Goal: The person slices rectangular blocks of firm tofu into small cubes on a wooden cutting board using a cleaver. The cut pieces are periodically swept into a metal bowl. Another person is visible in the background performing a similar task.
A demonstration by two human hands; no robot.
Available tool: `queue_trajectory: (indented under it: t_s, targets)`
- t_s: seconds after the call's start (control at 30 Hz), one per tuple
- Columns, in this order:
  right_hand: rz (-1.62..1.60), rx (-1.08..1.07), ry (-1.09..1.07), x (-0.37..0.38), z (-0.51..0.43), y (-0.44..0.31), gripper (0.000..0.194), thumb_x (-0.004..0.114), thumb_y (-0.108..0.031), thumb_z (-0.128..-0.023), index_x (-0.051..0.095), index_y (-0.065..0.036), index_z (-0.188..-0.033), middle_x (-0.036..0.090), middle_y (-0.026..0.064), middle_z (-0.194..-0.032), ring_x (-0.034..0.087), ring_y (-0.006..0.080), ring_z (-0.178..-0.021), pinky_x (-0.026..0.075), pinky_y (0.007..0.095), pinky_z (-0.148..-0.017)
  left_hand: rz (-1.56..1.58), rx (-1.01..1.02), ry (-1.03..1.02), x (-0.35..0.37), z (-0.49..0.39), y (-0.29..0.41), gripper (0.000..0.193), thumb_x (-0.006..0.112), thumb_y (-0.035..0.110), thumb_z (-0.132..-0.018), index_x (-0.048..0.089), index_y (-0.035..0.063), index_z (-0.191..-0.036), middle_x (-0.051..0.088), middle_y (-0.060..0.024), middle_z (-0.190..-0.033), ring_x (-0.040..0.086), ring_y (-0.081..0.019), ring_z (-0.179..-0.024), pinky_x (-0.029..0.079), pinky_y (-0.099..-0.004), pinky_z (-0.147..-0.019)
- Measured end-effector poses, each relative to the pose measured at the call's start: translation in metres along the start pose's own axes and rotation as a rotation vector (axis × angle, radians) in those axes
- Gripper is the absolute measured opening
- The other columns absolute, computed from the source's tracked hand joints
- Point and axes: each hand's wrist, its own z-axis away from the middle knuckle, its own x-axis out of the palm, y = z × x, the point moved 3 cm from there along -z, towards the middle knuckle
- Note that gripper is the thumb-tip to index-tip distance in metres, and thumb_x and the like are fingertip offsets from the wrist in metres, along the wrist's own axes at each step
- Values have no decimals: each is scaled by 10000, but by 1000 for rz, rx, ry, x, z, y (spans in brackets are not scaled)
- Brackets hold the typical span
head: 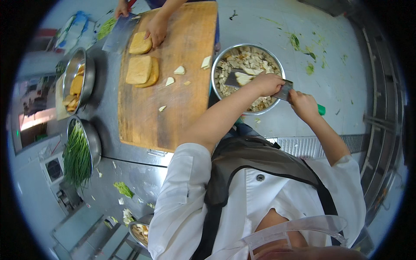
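Observation:
My right hand grips a broad cleaver near its green handle. Across the blade lies my left hand, fingers curled near its edge; whether they grip it I cannot tell. Pale slices, probably tofu, rest on the far part of the blade, partly under my left hand. Directly below is a round metal bowl filled with small chopped pale pieces. Left of the bowl stands a thick wooden cutting board carrying yellow-skinned blocks that look like tofu and a few cut scraps.
Across the board, another person's hand presses a yellow block; their other holds a motion-blurred cleaver. Metal bowls of yellow blocks and green onions stand left on the steel table. Vegetable scraps litter the floor.

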Motion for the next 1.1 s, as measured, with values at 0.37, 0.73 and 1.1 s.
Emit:
queue_trajectory:
  t_s: [0.37, 0.73, 1.1]
  targets:
    - [78, 157, 16, 0, 57, 62, 214, 542, -90, -772, 497, -45, -976, 597, 170, -707, 589, 346, -638, 467, 435, -541, -139, -117, 155, 21, -17, -87, 161, 544, 147, -691, 649, 128, -812, 623, -68, -876, 560, -271, -915, 398, -437, -831]
    - [-865, 434, -174, 46, 46, 2, 278, 611, -1, -685, 517, 28, -945, 487, 50, -571, 495, 139, -500, 419, 289, -475, -258, -1513, 957, -61, 265, -101, 384, 506, 286, -817, 522, 14, -1087, 472, -221, -1156, 409, -354, -1122, 279, -474, -951]
    - [-989, 417, -329, 23, 32, -35, 239, 550, 20, -719, 471, 33, -944, 480, 56, -595, 459, 119, -418, 374, 256, -366, -188, -1004, 1169, -63, 208, -161, 335, 493, 236, -824, 537, 10, -1067, 473, -178, -1152, 376, -359, -1147, 297, -412, -986]
